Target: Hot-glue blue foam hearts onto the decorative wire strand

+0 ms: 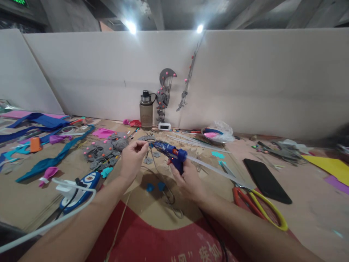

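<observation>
My right hand (188, 178) is wrapped around the handle of a blue hot glue gun (178, 156), its nozzle aimed left. A long translucent glue stick (212, 169) sticks out of the gun's back end. My left hand (133, 156) is closed in a pinch right at the nozzle; a small bit of blue shows by the fingertips, but what they hold is too small to make out. A thin grey cord (156, 168) runs down from near those fingertips to a loose coil (177, 212) on the cardboard. Two small blue pieces (150, 187) lie below the gun.
Scissors (257, 203) and a black phone (267, 180) lie to the right. Left are a blue-white power strip (81, 191), grey felt shapes (102, 151) and blue fabric strips (57, 160). A bottle (146, 112) stands by the white board (103, 72), where felt strings hang.
</observation>
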### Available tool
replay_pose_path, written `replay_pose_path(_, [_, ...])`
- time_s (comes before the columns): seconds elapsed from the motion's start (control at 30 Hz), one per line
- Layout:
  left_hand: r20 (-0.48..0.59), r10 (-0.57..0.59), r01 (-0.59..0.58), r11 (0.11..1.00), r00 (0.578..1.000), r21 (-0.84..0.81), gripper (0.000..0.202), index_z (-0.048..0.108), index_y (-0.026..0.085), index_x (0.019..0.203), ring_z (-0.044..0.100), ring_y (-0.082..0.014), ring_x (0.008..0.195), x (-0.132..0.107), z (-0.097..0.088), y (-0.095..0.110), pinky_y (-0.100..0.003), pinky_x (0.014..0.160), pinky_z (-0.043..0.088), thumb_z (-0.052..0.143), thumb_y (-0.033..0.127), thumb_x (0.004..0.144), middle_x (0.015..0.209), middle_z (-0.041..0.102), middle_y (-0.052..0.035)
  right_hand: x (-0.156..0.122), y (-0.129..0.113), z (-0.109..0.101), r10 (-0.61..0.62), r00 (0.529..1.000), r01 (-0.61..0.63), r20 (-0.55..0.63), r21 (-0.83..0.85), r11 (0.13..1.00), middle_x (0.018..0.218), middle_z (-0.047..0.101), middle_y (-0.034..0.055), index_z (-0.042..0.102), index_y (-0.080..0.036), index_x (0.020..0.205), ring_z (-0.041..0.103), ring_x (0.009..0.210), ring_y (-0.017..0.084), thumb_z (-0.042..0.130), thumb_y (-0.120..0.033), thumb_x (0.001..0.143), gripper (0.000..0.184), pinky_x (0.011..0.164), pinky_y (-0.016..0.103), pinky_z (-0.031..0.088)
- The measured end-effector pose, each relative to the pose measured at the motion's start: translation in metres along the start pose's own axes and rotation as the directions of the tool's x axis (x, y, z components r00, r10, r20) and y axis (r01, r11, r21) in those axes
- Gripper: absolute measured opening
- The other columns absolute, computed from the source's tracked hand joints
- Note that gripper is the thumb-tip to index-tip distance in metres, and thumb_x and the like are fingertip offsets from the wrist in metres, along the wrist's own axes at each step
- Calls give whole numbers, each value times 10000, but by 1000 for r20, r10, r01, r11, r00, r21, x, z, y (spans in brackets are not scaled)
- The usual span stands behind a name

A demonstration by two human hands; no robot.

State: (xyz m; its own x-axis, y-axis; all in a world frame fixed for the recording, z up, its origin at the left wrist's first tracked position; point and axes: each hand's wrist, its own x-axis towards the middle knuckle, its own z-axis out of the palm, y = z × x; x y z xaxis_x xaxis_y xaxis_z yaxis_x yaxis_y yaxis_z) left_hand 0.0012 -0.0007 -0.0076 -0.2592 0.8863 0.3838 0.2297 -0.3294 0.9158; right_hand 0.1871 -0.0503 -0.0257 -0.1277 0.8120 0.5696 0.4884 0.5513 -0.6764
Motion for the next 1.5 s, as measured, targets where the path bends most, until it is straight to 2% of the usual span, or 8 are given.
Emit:
replay_pose_path(0.13, [-20,4,-5,1000,1000,-26,238,696,152,784,467,-105,529,-2,0,3,-211,484,333,678,376,706,593,585,3,-2,1,2,-50,999,50,-10,-15,999,946,655,89,541,-184,1055,625,843,207,440,-276,893,212,797,350,509])
replay_pose_path(0.47, [-47,9,-12,998,999,-64,245,687,156,768,450,-103,516,-2,2,3,-216,472,316,684,388,687,581,572,6,-7,4,5,-41,999,42,6,-114,993,949,663,105,538,-182,1096,638,851,229,426,-326,905,264,800,377,521])
replay_pose_path(0.67, [-49,-5,1,996,999,-90,245,689,156,757,445,-104,512,-3,3,4,-219,468,306,692,385,670,568,563,7,-8,8,7,-85,996,84,-9,-126,988,1047,643,105,520,-218,1185,623,961,241,439,-317,912,301,861,400,511])
replay_pose_path(0.93, [-59,5,-11,995,998,-98,251,686,156,764,460,-108,529,-3,3,5,-219,479,320,693,391,676,582,576,2,-10,5,6,-92,995,85,-31,-178,980,957,644,117,562,-198,1112,619,992,266,435,-335,914,272,865,416,515])
replay_pose_path(1.17, [-55,-6,1,996,998,-90,246,686,156,756,444,-105,511,-3,3,5,-222,472,310,690,387,671,569,565,8,-10,4,6,-114,993,106,-27,-200,974,1033,640,116,527,-210,1178,610,1036,256,436,-330,915,303,895,406,507])
replay_pose_path(1.5, [-36,4,-7,996,999,-86,246,688,155,763,427,-94,497,-4,3,5,-218,463,299,689,388,684,565,553,14,-11,2,5,-110,994,106,-15,-186,977,1028,638,116,514,-217,1180,614,1029,257,429,-334,920,298,880,403,514])
